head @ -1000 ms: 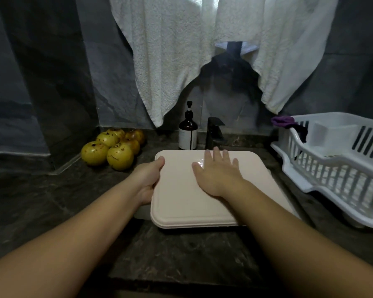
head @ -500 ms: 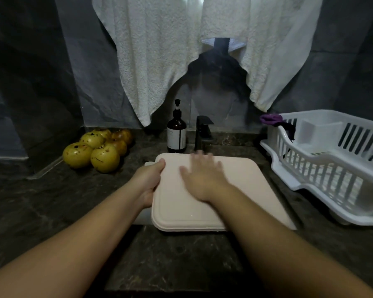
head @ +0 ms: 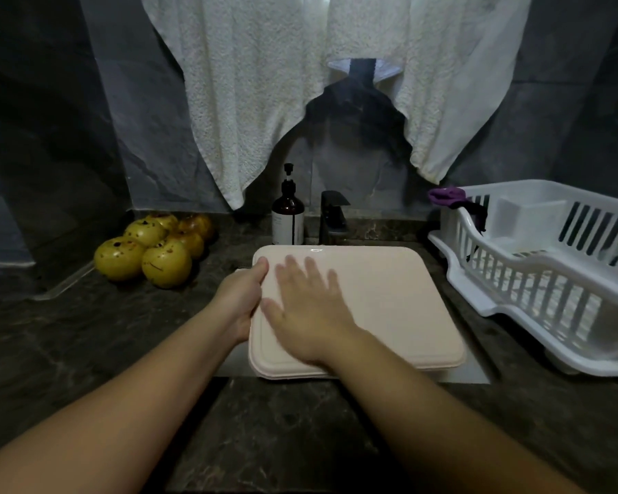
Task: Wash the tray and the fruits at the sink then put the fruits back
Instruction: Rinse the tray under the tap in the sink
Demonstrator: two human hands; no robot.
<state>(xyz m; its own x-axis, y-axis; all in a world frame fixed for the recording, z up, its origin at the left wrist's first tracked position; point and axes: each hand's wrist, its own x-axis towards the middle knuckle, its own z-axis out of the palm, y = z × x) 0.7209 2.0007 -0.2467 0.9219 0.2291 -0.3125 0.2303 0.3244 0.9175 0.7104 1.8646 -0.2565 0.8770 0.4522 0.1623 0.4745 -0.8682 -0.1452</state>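
Observation:
A pale pink tray (head: 389,301) lies flat over the sink (head: 468,372), below the black faucet (head: 332,217). My left hand (head: 241,301) grips the tray's left edge, thumb on top. My right hand (head: 307,311) lies flat on the tray's left half with fingers spread and looks blurred. Several yellow fruits (head: 154,249) with dark spots sit in a pile on the dark counter at the left, apart from both hands.
A brown soap pump bottle (head: 288,217) stands left of the faucet. A white dish rack (head: 550,272) with a purple cloth (head: 446,196) on its rim fills the right counter. White towels (head: 264,83) hang above the sink.
My right hand has slid left across the tray's surface, towards my left hand. My left hand keeps its grip on the tray's left edge.

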